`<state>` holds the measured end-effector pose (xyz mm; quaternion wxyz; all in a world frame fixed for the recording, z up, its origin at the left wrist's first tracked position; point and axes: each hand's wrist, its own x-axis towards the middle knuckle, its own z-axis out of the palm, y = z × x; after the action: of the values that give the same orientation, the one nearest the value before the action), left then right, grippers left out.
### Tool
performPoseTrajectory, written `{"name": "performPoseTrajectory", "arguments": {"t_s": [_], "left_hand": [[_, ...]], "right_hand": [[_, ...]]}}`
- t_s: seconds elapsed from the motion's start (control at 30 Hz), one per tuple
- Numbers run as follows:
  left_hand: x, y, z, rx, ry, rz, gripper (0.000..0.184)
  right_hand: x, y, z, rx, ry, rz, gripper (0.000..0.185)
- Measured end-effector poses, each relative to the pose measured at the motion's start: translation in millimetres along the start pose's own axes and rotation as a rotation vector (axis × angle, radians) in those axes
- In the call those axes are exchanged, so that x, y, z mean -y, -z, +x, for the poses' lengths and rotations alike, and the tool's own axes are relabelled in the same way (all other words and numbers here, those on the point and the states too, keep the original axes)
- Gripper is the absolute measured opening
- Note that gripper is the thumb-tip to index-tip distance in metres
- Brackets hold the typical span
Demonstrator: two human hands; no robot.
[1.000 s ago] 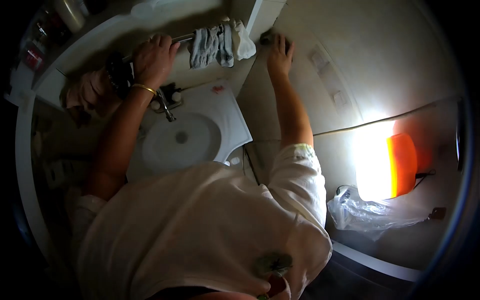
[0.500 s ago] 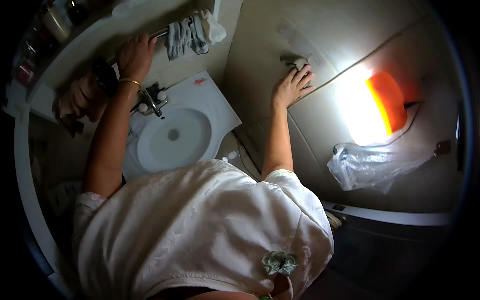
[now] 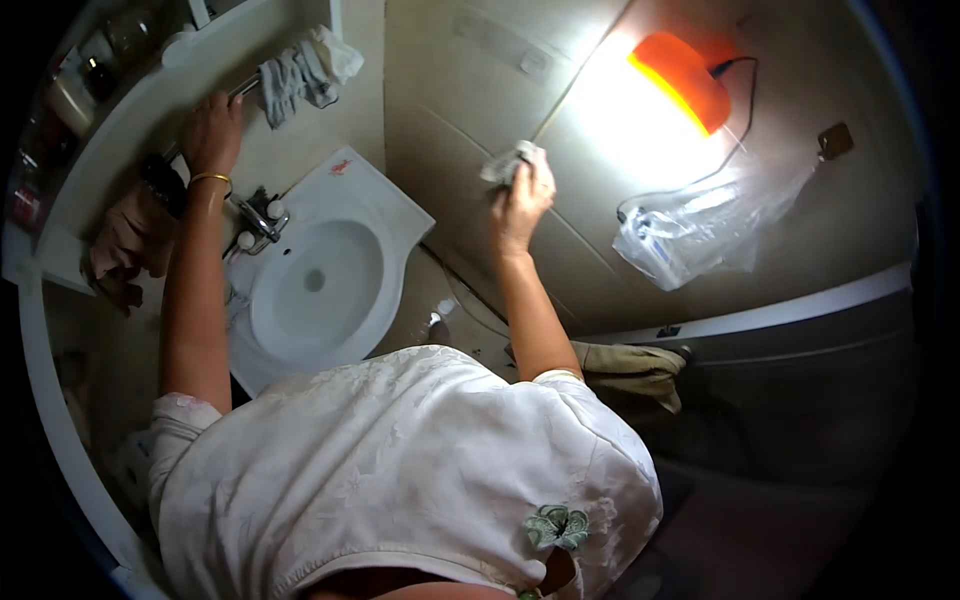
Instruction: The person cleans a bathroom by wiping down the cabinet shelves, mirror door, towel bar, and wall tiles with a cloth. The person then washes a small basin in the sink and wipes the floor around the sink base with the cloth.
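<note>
My left hand [image 3: 212, 135] is wrapped round a metal towel bar [image 3: 243, 90] above the sink, a gold bangle on its wrist. Socks [image 3: 295, 82] hang over the bar to the right of it, and a brownish cloth [image 3: 132, 232] hangs to the left. In my right hand [image 3: 527, 198] is a small greyish rag [image 3: 503, 165], bunched under the fingers against the tiled wall [image 3: 440, 95]. Part of the rag is hidden by the fingers.
A white sink [image 3: 395, 262] with a faucet [image 3: 262, 222] lies below my left arm. On the right wall are a bright orange-backed lamp [image 3: 685, 80] with a cord and a clear plastic bag [image 3: 690, 235]. Bottles [image 3: 72, 100] line the upper left shelf. A tan cloth [image 3: 630, 370] hangs lower right.
The view has turned, so the sink and lamp sit further left. My right hand has moved down the wall with the rag, its spread fingers now bunched. My left hand stays on the bar.
</note>
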<state>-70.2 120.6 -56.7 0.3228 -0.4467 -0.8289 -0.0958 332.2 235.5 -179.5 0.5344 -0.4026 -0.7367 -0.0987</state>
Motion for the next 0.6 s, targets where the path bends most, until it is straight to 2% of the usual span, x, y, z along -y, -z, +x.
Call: {"name": "performPoseTrajectory", "arguments": {"t_s": [0.03,0.1,0.2,0.33,0.37,0.4,0.43,0.47,0.5,0.6], "left_hand": [[-0.4,1.4,-0.2,0.0,0.0,0.007,0.034],[0.9,-1.5,-1.0,-0.033,-0.031,0.015,0.034],[2.8,-5.7,0.9,-0.035,-0.016,0.036,0.034],[3.2,-12.5,0.9,-0.068,-0.011,0.042,0.033],[4.5,-15.0,1.2,-0.056,-0.007,0.038,0.033],[5.4,-17.0,2.3,-0.041,-0.003,0.035,0.033],[7.0,-19.3,2.3,-0.046,-0.002,0.047,0.034],[7.4,-20.3,2.6,-0.054,0.001,0.059,0.034],[4.0,-18.6,0.8,-0.058,0.0,0.072,0.034],[1.8,-15.8,3.6,0.007,0.014,0.114,0.034]], "right_hand": [[-14.5,14.4,-1.9,0.004,-0.078,-0.112,0.044],[-49.9,28.6,10.0,-0.138,-0.088,-0.335,0.042],[-82.8,28.3,49.7,-0.202,-0.162,-0.472,0.037],[-111.0,-11.6,78.3,-0.265,-0.028,-0.53,0.022],[-124.1,-30.4,75.4,-0.288,0.032,-0.411,0.021],[-110.9,-26.6,78.7,-0.143,0.029,-0.367,0.021],[-102.4,-24.7,76.3,-0.026,0.151,-0.472,0.026],[-96.7,-24.1,67.7,0.147,0.178,-0.49,0.033],[-114.2,-37.3,46.1,0.243,0.331,-0.432,0.038],[-114.7,-33.7,15.4,0.342,0.374,-0.466,0.04]]}}
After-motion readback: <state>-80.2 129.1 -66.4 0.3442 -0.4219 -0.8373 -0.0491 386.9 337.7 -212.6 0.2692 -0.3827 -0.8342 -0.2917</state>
